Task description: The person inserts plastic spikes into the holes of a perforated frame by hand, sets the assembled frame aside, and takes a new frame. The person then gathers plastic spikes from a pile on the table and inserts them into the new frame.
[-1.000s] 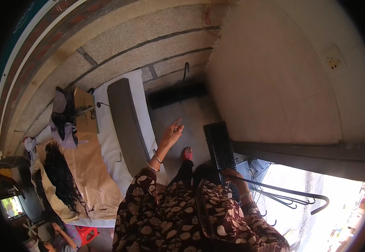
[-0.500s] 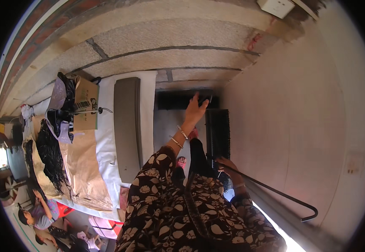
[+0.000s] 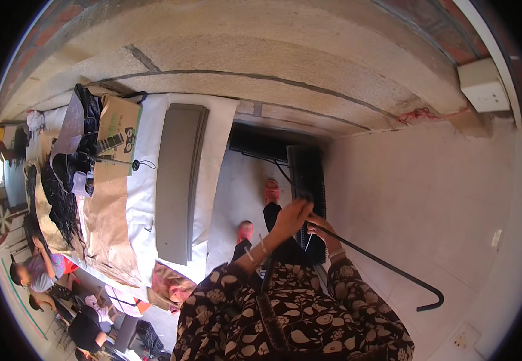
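Observation:
My left hand (image 3: 291, 220) is in front of my body with its fingers closed on something dark and blurred that I cannot make out. Right beside it, my right hand (image 3: 326, 234) grips a black rod (image 3: 381, 263) near its upper end. The rod slants down to the right and ends in a bent hook. Behind both hands stands a long black bristly rack or bin (image 3: 309, 168), whose kind I cannot tell. Another dark long piece (image 3: 258, 144) lies along the far wall.
On the left, a white-covered table (image 3: 147, 207) bears a long grey panel (image 3: 180, 180), brown paper (image 3: 107, 225), an open carton (image 3: 118, 127) and black stringy strands (image 3: 59, 207). A pale wall (image 3: 411, 180) rises on the right. Other people (image 3: 41, 259) sit at the lower left.
My left hand has drawn back from the dark piece by the far wall to beside my right hand, its fingers now closed. My right hand still grips the rod. The view has shifted.

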Demonstrator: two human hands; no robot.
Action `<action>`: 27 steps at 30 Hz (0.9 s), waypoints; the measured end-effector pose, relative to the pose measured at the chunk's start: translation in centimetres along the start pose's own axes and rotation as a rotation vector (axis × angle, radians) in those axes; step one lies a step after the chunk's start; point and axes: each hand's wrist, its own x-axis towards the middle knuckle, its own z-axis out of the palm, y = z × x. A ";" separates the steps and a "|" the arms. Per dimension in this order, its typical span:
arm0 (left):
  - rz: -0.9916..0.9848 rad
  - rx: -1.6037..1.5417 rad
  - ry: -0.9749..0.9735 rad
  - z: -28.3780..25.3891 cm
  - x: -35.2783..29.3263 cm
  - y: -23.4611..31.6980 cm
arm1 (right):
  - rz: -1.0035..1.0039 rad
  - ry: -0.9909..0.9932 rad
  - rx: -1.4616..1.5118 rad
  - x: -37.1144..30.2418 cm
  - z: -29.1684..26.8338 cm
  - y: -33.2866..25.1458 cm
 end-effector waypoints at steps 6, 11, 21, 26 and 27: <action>-0.126 0.089 -0.241 0.5 -10.0 -2.6 | 0.093 0.027 -0.178 4.8 -1.3 -2.2; -0.281 0.085 -0.364 1.1 -14.0 -3.6 | 0.175 0.000 -0.240 9.2 0.3 -4.2; -0.180 0.019 -0.212 1.8 -16.3 -3.9 | 0.176 -0.075 -0.501 17.7 1.7 -7.0; -0.181 -0.025 -0.247 0.9 -15.5 -3.2 | 0.086 0.086 -0.755 21.7 0.5 -6.6; -0.186 -0.048 -0.268 0.8 -15.2 -3.1 | 0.091 0.084 -0.756 22.7 0.5 -6.9</action>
